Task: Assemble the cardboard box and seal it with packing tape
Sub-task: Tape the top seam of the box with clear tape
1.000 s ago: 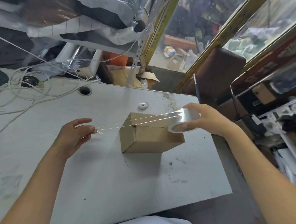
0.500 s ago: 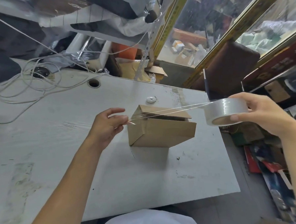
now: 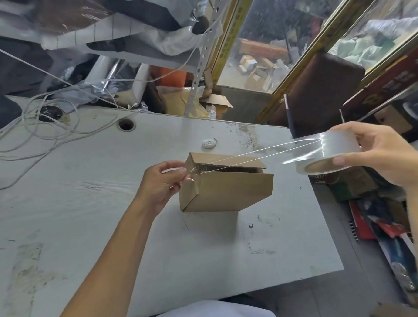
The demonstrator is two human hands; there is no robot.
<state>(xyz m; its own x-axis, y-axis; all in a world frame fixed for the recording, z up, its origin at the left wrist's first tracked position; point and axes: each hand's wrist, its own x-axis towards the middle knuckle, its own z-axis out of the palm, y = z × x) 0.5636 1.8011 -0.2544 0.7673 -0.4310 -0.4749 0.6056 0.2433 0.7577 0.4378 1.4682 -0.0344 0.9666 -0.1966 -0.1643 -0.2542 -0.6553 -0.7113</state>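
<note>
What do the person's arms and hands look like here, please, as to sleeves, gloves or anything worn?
Both forearms are bare right up to the bottom edge of the picture, so no sleeves show. The left hand and right hand wear no gloves, and no rings, watch or wristband can be seen. A white garment shows at the bottom edge.

Matt brown cardboard for the box [image 3: 225, 181], plain and unprinted. Clear glossy plastic on the tape roll [image 3: 324, 154], with bright glints along the stretched strip [image 3: 239, 158]. Dull white tabletop [image 3: 83, 189], scuffed and stained. Smooth white plastic sheathing on the cables [image 3: 39, 123] far left. Crinkled shiny plastic sheeting [image 3: 148, 28] behind. Perforated grey metal strip [image 3: 199, 62].
</note>
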